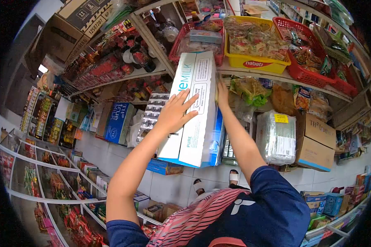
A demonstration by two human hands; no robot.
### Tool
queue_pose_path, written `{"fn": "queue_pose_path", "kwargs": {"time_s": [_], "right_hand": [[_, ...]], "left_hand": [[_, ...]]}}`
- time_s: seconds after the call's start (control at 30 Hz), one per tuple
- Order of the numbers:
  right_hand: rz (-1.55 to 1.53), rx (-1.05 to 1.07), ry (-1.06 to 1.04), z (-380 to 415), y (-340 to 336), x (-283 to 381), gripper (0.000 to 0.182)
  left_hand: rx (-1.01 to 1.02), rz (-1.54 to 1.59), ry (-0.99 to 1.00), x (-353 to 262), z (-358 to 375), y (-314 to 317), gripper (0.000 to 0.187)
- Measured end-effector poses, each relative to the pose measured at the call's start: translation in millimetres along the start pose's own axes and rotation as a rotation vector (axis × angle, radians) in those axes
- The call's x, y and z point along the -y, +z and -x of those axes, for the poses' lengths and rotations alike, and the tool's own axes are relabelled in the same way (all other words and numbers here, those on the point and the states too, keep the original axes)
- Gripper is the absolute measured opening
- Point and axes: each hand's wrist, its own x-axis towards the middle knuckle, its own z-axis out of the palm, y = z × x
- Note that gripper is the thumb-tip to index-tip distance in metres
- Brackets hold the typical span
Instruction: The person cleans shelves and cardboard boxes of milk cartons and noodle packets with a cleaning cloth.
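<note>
Milk carton (196,111) hides most of right hand (222,94); left hand (175,113) lies flat on it.

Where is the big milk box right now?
The milk box stands upright in the middle of the head view, held between the left hand and right hand, just below the yellow basket on the shelf.

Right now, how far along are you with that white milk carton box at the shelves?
In hand: the milk box stands on end against the shelf edge, left hand flat on its face, right hand at its far upper side. Done: it is off the floor and raised to the shelf. Left: it is not resting on any shelf yet; both hands bear it.
</note>
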Motion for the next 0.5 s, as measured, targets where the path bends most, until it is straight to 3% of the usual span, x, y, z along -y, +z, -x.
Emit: {"fn": "queue_pose_path", "kwargs": {"time_s": [0.07, 0.1, 0.13, 0.2, 0.23, 0.3, 0.37, 0.5], "right_hand": [[0.113, 0.068, -0.035, 31.3, -17.1, -57.8, 0.047], [0.160, 0.037, 0.104, 47.4, -18.8, -84.6, 0.052], [0.064, 0.136, 0.357, 70.5, -22.8, -51.0, 0.056], [0.047, -0.023, 0.055, 106.4, -14.2, -38.2, 0.058], [0.048, -0.022, 0.068, 113.9, -10.0, -20.3, 0.058], [-0.062, 0.148, -0.117, 111.3, -4.7, 33.3, 0.058], [0.065, 0.215, -0.293, 94.0, 1.5, 76.7, 0.057], [0.061, 0.230, -0.378, 54.2, 10.5, 103.2, 0.053]], "left_hand": [[-0.018, -0.016, 0.005, 1.0, -1.2, 0.3, 0.052], [-0.011, -0.018, -0.001, 0.9, -1.3, 0.2, 0.052], [-0.008, -0.013, -0.006, 0.4, -1.7, -1.1, 0.052], [0.011, -0.002, 0.001, -0.7, -1.8, -2.6, 0.052], [0.015, -0.002, 0.004, 0.4, -1.8, -1.8, 0.053], [0.017, -0.001, 0.001, 1.1, -2.2, -0.8, 0.054], [0.011, -0.001, -0.005, 1.3, -3.0, 0.3, 0.053], [0.021, 0.029, -0.001, -0.2, -2.7, -4.4, 0.052]]}}
